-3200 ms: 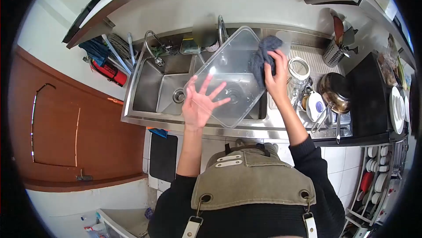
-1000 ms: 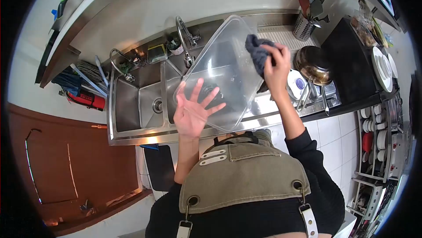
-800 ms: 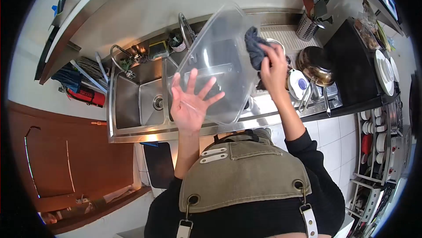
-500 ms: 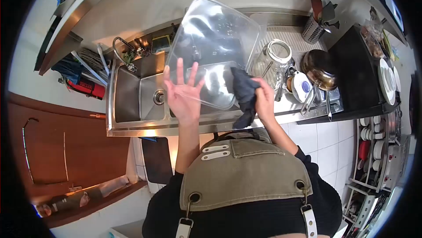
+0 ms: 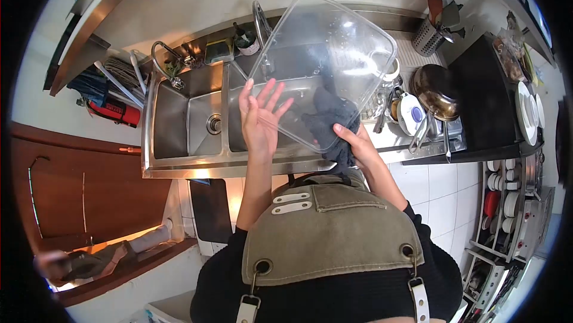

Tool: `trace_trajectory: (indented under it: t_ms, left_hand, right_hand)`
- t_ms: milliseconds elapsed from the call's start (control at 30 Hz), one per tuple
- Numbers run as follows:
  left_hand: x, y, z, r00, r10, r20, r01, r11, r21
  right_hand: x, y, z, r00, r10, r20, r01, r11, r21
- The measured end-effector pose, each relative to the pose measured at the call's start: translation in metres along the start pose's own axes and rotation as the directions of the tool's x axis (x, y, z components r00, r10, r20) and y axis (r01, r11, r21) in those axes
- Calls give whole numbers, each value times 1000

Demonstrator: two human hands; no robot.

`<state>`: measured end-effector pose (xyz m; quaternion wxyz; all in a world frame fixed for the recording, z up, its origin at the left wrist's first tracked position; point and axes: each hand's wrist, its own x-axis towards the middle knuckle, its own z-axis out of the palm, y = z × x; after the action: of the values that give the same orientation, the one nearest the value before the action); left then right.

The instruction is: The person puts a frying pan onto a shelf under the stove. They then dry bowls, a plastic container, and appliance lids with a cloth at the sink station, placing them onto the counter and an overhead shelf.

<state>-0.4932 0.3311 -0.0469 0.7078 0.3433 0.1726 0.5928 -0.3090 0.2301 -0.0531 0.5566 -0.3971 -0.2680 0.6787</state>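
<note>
Cloth (image 5: 332, 121) has shifted behind clear container (image 5: 352, 36); right hand's (image 5: 360, 144) fingers mostly hidden.

Above the stainless-steel double-basin sink (image 5: 206, 171), the left hand (image 5: 261, 126) spreads against a clear plastic rectangular container (image 5: 352, 42); the right hand (image 5: 358, 141) grips its lower edge with a dark grey cloth (image 5: 333, 117). An upturned metal pan (image 5: 434, 87) lies near the right.

We can't read any txt, label, brand, no. or sign w/ certainty. On the red fire ext. (image 5: 113, 112) we see a short row of white ltrs. along the cylinder, but they're too sm. & blurred for us to give the wording.
</note>
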Motion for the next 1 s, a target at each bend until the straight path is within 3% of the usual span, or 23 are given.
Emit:
trace_trajectory:
  t_ms: [67,133,267,600,733,800,833,867,933,1000]
  left_hand:
    - [-1,1,-1,999,-32,29,33,999,-12]
    - [-1,1,-1,995,-96,2,96,995,-39]
    - [-4,7,-15,987,-164,-3,164,987,0]
    - [0,30,-46,933,-338,120,320,936,150]
    - [8,14,-24,913,-370,173,347,926,148]
    - [13,3,-13,881,-467,68,386,796,465]
    - [14,-1,-10,875,-478,82,390,794,467]
    - [14,-6,-8,859,-511,24,398,698,596]
    - [14,-13,0,838,-538,-97,385,456,802]
    - [13,-8,17,814,-580,-37,362,456,813]
  right_hand:
    - [1,-1,-5,998,-56,-27,57,998,6]
    - [-1,-12,-9,972,-230,-43,227,972,-68]
    - [-7,-39,-18,947,-286,-145,275,957,-89]
    - [-28,-55,-57,935,-306,-179,303,952,-45]
    - [-44,-60,-59,913,-293,-284,305,953,-3]
    - [-53,-63,-61,835,-365,-411,399,917,-5]
    - [-60,-66,-71,840,-366,-401,379,924,-50]
    - [-66,-68,-72,829,-376,-414,390,919,-54]
    - [-82,-74,-66,654,-555,-513,542,818,-194]
    - [-97,-83,-48,433,-766,-475,634,633,-444]
